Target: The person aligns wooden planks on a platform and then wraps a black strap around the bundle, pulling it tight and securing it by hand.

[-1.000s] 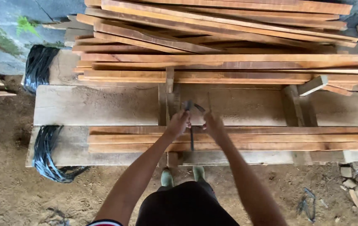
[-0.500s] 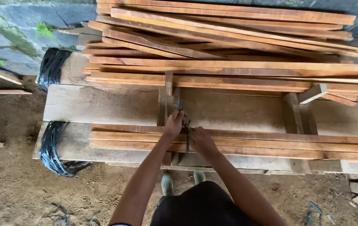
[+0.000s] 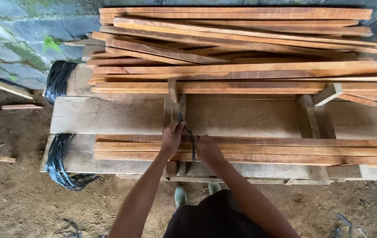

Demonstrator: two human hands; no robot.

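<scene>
- Head view: the left hand pinches the upper part of a thin dark strap with closed fingers, on the near bundle of long reddish-brown wooden slats.
- The right hand lies just right of the left, curled on the same strap; whether it grips fully I cannot tell.
- The strap runs across that bundle, over its left part.
- The bundle lies on a pale grey plank bench.
- Beyond the bundle, a larger heap of similar slats.
- Left of the bundle, a coil of black strapping hangs off the bench end.
</scene>
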